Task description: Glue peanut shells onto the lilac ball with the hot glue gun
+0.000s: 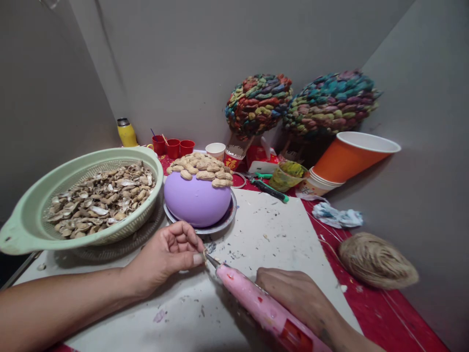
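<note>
My right hand (296,293) grips a pink hot glue gun (252,298), its metal nozzle pointing up and to the left. The nozzle tip meets a small peanut shell (204,255) pinched between the thumb and fingers of my left hand (164,254); my fingers partly hide the shell. Just beyond, a purple balloon (198,200) rests in a shallow metal dish (231,217). Rows of peanut shells (200,167) cover the balloon's top, while its lower part is bare. To the left, a pale green colander (158,178) holds many loose shell halves (106,200).
A white board (256,234) covers the red cloth (384,313). Twine (377,260) lies at right, near a crumpled tissue (337,215). Pliers (271,190), orange cups (348,156), red cups (173,148) and a yellow bottle (126,133) line the back. Two colourful shell-covered balls (258,105) stand behind.
</note>
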The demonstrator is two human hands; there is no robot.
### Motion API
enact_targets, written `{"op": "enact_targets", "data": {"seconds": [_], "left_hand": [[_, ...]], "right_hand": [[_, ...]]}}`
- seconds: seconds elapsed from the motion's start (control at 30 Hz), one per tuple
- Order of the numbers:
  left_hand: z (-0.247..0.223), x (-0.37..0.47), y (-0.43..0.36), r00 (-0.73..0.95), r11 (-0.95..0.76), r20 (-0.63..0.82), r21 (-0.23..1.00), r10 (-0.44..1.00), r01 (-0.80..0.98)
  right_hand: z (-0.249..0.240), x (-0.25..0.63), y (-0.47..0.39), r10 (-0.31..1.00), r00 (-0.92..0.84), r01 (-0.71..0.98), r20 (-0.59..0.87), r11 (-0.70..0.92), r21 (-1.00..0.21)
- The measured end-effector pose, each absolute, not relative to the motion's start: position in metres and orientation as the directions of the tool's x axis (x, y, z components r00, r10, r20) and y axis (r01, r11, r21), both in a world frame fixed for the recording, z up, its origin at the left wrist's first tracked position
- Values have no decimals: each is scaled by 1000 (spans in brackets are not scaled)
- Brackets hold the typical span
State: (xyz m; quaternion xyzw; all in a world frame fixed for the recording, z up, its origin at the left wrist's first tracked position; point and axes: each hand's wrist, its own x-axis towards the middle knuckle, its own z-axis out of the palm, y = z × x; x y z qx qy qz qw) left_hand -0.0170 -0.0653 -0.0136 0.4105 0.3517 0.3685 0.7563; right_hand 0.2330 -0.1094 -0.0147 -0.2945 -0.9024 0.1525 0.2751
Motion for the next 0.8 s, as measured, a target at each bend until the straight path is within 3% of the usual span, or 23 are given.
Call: {"op": "enact_targets", "data": {"seconds": [0.33, 0.6, 0.8], "left_hand": [[-14, -17, -65, 474, 379, -217, 883, 853, -278], [-15, -19, -65, 457, 340, -197, 905, 867, -254], [-16, -19, -65, 454, 330, -182, 904, 872, -273]], "right_hand": [[-21, 237, -113, 652, -701, 460, 289, 723, -515], [-9, 229, -111, 602, -703, 496, 379, 797, -345], [-18, 231, -111, 593, -725, 523, 350, 805, -282]]}}
